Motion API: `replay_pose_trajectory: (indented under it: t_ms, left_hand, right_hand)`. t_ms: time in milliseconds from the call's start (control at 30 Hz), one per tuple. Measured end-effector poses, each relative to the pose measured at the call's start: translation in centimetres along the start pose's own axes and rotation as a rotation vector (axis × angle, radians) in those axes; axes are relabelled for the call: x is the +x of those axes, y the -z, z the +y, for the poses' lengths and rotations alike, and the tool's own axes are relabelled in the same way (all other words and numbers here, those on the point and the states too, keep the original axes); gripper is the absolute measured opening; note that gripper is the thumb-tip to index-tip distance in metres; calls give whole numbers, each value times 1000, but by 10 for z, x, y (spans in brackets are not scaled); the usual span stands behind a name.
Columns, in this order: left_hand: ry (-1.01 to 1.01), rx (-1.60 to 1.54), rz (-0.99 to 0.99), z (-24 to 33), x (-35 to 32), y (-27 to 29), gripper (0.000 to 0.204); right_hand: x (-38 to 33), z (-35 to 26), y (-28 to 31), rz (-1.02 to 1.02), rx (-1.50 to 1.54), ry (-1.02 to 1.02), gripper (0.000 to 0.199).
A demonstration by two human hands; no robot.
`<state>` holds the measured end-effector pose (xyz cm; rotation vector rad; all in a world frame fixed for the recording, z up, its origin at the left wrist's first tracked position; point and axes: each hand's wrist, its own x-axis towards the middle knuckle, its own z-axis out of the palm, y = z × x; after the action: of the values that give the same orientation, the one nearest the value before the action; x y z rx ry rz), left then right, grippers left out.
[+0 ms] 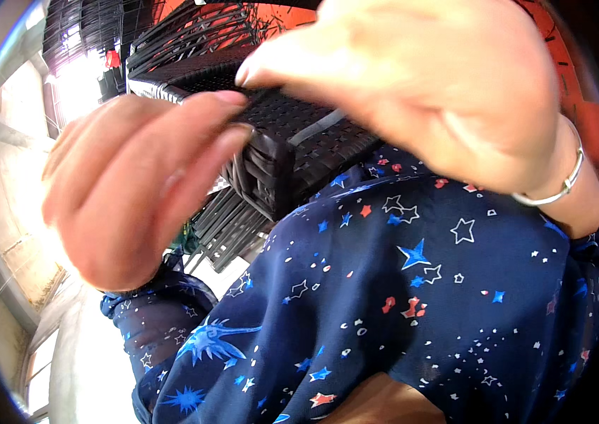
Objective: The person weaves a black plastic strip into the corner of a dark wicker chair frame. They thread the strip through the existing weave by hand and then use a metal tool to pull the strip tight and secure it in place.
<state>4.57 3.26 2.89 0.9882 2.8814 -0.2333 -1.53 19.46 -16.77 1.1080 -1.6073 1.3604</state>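
A black woven piece (328, 152), like wicker furniture or a basket, lies against my lap, with a bound corner facing me. Over its left side hovers my left hand (126, 187), blurred, its thumb and forefinger drawn together in a pinch just above that corner. My right hand (434, 85), with a silver bangle (561, 187) on the wrist, reaches across from the right. Its foremost fingertip comes close to the left fingertips, and the other fingers are mostly hidden. Whatever either pinch holds is too dark and small to make out. A grey strip (317, 126) crosses the weave.
Stacks of black strips or rods (222, 226) lie below and behind the woven piece. An orange-red surface (278, 15) with black scraps is at the back. My star-printed dark blue clothing (384, 283) covers the lap. A pale wall (17, 233) stands at left.
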Motion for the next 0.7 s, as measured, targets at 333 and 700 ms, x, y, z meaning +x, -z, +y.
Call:
replay_pose_trajectory:
  t_ms: [333,700]
  left_hand:
    - [46,-29,57,2,-11,-3,28]
    - [-3,-175,56,4,-9,-16,29]
  right_hand:
    - [-8,-5,-4,-17,41,21,27]
    - [1,-25,-8,-62,199,-88,24]
